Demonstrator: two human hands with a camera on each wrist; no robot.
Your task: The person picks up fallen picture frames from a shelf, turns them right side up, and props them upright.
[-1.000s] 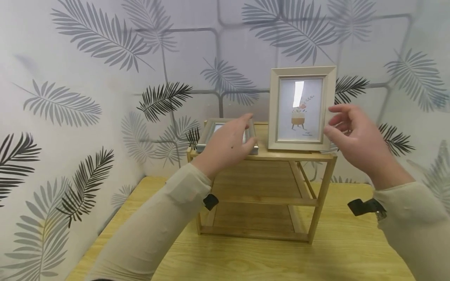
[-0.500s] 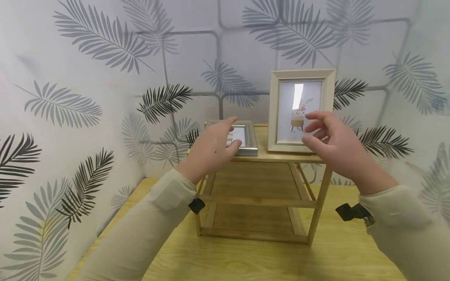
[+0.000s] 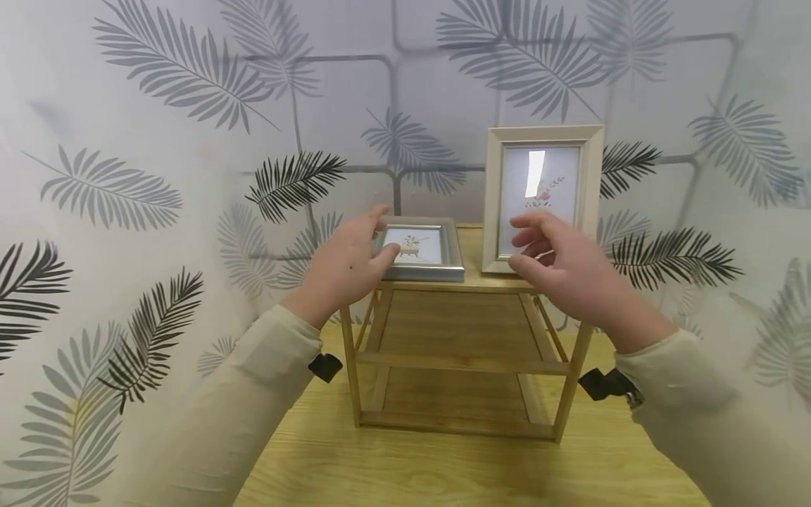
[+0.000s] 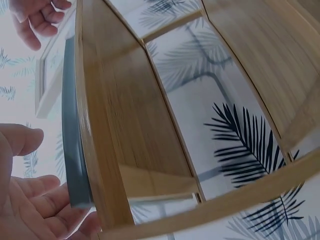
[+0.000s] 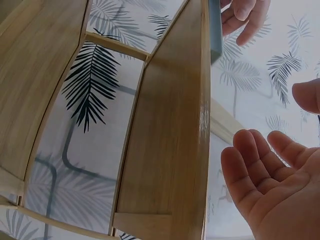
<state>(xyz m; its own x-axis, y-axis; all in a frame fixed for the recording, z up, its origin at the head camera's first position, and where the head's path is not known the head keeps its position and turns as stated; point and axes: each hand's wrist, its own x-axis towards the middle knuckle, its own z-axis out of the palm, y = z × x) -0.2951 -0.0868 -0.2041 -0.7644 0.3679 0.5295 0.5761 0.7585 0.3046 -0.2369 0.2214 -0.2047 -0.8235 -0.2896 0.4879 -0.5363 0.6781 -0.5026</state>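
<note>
Left hand point(image 3: 345, 267) is extended at the left end of the silver frame point(image 3: 421, 246), thumb spread from loosely bent fingers; I cannot tell whether it makes contact. Right hand point(image 3: 567, 271) is raised in front of the cream frame point(image 3: 493, 197), fingers loosely bent, thumb apart, gripping nothing. The silver frame lies flat, face up, on the top shelf point(image 3: 472, 253) of the wooden rack point(image 3: 465, 363); the cream frame stands upright beside it, bearing a bright reflection point(image 3: 535, 172). The head view shows the silver frame's plant print point(image 3: 412, 246); the left wrist view shows instead its blue-grey side point(image 4: 72, 130).
</note>
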